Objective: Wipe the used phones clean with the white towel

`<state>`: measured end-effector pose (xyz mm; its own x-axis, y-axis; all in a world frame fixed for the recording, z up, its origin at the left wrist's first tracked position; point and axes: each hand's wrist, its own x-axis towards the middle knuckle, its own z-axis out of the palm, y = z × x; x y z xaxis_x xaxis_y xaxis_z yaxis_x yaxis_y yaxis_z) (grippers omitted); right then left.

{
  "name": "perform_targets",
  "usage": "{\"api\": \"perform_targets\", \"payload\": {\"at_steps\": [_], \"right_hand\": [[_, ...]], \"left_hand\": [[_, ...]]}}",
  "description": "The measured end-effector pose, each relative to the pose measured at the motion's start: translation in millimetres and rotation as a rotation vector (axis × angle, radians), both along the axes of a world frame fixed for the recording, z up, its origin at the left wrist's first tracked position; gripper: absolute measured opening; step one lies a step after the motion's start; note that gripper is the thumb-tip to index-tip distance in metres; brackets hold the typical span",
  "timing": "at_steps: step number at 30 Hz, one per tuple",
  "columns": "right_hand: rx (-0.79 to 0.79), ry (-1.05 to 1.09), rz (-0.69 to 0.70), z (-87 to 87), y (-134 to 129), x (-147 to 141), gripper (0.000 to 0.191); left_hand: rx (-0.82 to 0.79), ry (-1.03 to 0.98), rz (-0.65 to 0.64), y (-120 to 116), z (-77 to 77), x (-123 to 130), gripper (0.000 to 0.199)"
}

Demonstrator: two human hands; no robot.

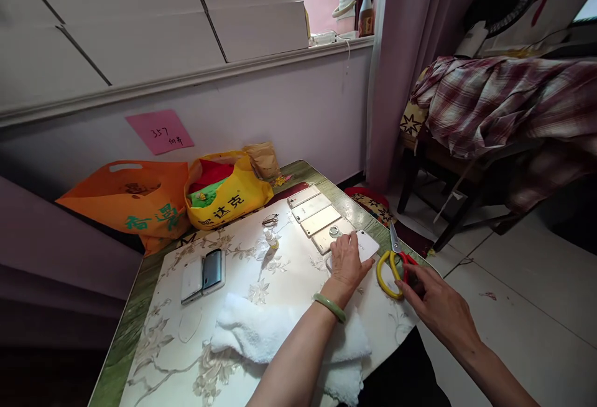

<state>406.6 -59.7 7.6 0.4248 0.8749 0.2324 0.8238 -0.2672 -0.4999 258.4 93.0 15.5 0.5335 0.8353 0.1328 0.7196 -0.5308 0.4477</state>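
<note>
Several phones (321, 219) lie in a slanting row on the flowered table covering. My left hand (344, 261), with a green bangle at its wrist, rests on the white phone (368, 244) at the near end of that row; its fingers are bent over the phone's edge. At the table's right edge, my right hand (431, 295) is at the scissors (389, 273), which have one yellow and one red handle. Its fingers close round the red handle, and the blades point away from me. A white towel (261, 329) lies crumpled beside my left forearm.
Two more phones (203, 275) lie at the left. A small bottle (270, 239) and glasses (270, 220) are mid-table. Orange (135, 198) and yellow (228, 198) bags stand at the back edge. A chair (448, 164) with clothes is at the right.
</note>
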Motion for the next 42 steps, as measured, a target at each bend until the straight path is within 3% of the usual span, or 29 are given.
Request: {"api": "perform_targets", "payload": {"at_steps": [8,13,18,24,28,32,34,38,40,42], "right_hand": [[0.038,-0.054,0.025,-2.2,-2,0,0.042],[0.149,-0.222,0.19,3.6,29,-18,0.03],[-0.012,-0.3,0.328,10.5,72,-36,0.026],[-0.13,-0.181,0.456,14.6,99,-32,0.017],[-0.126,-0.137,0.484,10.8,103,-26,0.019],[-0.011,-0.113,0.451,1.4,91,-37,0.025],[0.059,-0.059,0.457,-0.8,80,-54,0.031],[0.031,0.109,0.702,11.2,63,-114,0.032],[0.002,0.179,0.827,23.7,59,-151,0.032],[-0.034,0.236,0.926,35.3,60,-192,0.032]], "left_hand": [[0.102,0.095,-0.031,-5,-3.5,-13,0.081],[0.016,0.134,0.046,-14,2.5,-39,0.086],[-0.061,0.145,0.135,-20,6.2,-64,0.082],[-0.014,0.098,0.17,-23,-1.9,-70,0.056],[0.018,0.086,0.191,-27,-7.9,-66,0.055],[-0.011,-0.012,0.163,-37,-1.4,-79,0.061],[0.02,-0.135,0.16,-40,6.0,-99,0.056],[0.156,-0.376,0.307,-30,23.4,-173,0.037],[0.165,-0.41,0.482,-18,31.8,-224,0.028],[0.077,-0.327,0.741,-7,39.6,-278,0.025]]}}
